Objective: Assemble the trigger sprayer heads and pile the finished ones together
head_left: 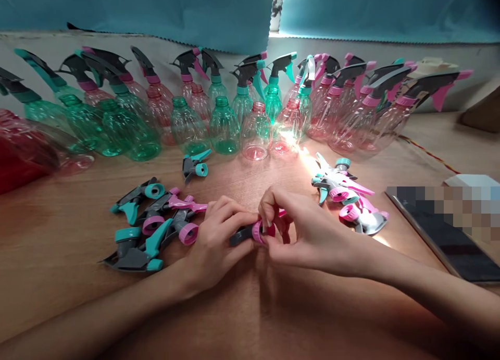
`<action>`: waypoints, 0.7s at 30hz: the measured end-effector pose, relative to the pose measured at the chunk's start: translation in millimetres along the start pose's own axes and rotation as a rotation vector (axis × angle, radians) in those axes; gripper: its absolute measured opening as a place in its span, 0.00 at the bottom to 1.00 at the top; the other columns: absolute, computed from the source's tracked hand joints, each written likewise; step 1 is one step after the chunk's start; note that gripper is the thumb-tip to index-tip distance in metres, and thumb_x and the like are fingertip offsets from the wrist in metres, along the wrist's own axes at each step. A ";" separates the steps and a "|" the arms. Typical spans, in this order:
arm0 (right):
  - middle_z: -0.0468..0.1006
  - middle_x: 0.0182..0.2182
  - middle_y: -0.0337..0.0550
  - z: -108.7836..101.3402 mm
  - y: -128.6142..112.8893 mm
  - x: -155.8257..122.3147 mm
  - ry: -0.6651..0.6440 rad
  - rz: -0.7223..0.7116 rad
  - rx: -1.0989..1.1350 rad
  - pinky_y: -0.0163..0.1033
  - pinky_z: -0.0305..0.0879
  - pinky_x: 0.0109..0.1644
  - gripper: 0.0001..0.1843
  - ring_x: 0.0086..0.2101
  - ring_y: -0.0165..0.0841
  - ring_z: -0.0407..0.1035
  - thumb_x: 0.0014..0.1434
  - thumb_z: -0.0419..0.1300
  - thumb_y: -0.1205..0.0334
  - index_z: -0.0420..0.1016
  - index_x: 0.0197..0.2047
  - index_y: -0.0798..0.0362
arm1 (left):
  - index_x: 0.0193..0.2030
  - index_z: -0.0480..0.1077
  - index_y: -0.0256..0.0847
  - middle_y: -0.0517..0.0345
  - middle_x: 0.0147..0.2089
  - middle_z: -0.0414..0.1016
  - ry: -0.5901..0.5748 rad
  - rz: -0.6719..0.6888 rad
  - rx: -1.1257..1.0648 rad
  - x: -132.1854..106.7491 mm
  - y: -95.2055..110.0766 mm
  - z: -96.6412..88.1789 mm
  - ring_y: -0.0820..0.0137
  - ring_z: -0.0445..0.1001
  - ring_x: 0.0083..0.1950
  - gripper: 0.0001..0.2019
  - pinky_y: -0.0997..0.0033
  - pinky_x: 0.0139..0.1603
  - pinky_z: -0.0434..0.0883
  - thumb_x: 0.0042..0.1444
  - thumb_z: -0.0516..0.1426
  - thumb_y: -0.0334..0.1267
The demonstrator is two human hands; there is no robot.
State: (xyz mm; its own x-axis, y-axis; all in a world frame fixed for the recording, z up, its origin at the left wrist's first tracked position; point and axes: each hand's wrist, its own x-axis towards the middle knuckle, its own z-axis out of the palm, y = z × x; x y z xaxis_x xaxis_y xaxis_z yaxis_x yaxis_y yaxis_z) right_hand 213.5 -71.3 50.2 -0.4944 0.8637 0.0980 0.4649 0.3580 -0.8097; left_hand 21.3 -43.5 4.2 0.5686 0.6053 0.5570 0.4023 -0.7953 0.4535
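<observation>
1 head-worn view, forward and down, close over left hand and right hand (bottles beyond)

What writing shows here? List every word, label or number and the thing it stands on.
None can be read.
The clear green and pink plastic spray bottles and the loose grey trigger heads show no labels.
The dark flat slab at right is partly blurred out.

Two hands, some twenty bottles, about twelve loose spray heads
</observation>
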 end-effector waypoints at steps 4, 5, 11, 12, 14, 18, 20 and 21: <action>0.65 0.30 0.35 0.9 -7.1 -2.6 0.045 -0.024 -0.111 0.35 0.58 0.30 0.12 0.28 0.27 0.60 0.47 0.53 0.73 0.56 0.34 0.50 | 0.38 0.68 0.41 0.58 0.34 0.67 0.019 0.025 0.022 1.9 2.2 -0.5 0.68 0.65 0.37 0.02 0.67 0.37 0.63 0.58 0.57 0.33; 0.65 0.30 0.35 1.4 -7.1 -2.5 0.052 -0.023 -0.116 0.35 0.58 0.29 0.12 0.28 0.27 0.60 0.47 0.53 0.73 0.56 0.34 0.50 | 0.39 0.68 0.41 0.58 0.34 0.67 0.025 0.034 0.030 2.1 2.6 -0.4 0.68 0.64 0.37 0.03 0.67 0.37 0.63 0.58 0.57 0.33; 0.65 0.30 0.35 6.0 5.6 1.1 0.094 -0.032 -0.052 0.34 0.57 0.26 0.11 0.26 0.27 0.60 0.49 0.55 0.69 0.54 0.32 0.49 | 0.41 0.67 0.41 0.58 0.33 0.68 0.051 0.057 0.078 0.3 2.3 1.2 0.67 0.65 0.36 0.05 0.67 0.37 0.63 0.57 0.57 0.32; 0.65 0.30 0.35 6.2 7.2 1.4 0.098 -0.028 -0.043 0.34 0.57 0.25 0.11 0.26 0.26 0.60 0.50 0.56 0.68 0.54 0.32 0.49 | 0.41 0.67 0.41 0.58 0.33 0.68 0.051 0.058 0.083 -0.2 2.0 1.4 0.68 0.65 0.36 0.06 0.67 0.37 0.63 0.57 0.57 0.32; 0.66 0.30 0.35 6.4 7.4 1.1 0.095 -0.011 -0.056 0.34 0.57 0.25 0.11 0.25 0.26 0.60 0.51 0.56 0.66 0.54 0.33 0.49 | 0.42 0.67 0.41 0.58 0.34 0.68 0.047 0.057 0.090 -1.1 1.6 1.7 0.68 0.65 0.37 0.06 0.66 0.37 0.63 0.57 0.57 0.32; 0.66 0.29 0.37 8.5 -2.4 -1.6 0.139 -0.007 -0.217 0.35 0.59 0.27 0.10 0.27 0.28 0.61 0.50 0.54 0.69 0.54 0.33 0.50 | 0.42 0.68 0.42 0.58 0.33 0.68 0.032 0.045 0.102 -2.5 1.5 2.5 0.67 0.66 0.37 0.06 0.65 0.38 0.63 0.58 0.57 0.33; 0.65 0.29 0.38 10.3 -6.1 -2.8 0.193 -0.020 -0.309 0.36 0.59 0.28 0.11 0.27 0.29 0.62 0.49 0.53 0.71 0.54 0.32 0.50 | 0.43 0.68 0.43 0.59 0.33 0.68 0.027 0.052 0.104 -3.1 1.7 2.8 0.67 0.66 0.36 0.06 0.65 0.38 0.62 0.58 0.57 0.35; 0.65 0.30 0.38 10.8 -6.5 -3.2 0.207 -0.013 -0.330 0.36 0.60 0.28 0.11 0.28 0.29 0.62 0.49 0.53 0.72 0.54 0.33 0.51 | 0.44 0.69 0.43 0.58 0.33 0.69 0.026 0.056 0.103 -3.4 1.8 2.9 0.68 0.66 0.36 0.07 0.65 0.38 0.62 0.58 0.57 0.36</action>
State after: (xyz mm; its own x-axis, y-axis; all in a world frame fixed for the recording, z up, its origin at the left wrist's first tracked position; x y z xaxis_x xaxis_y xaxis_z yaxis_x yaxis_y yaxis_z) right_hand 204.2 -80.3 49.0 -0.3592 0.8994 0.2493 0.6875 0.4356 -0.5811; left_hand 22.2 -47.1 1.1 0.5742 0.5591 0.5981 0.4427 -0.8266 0.3476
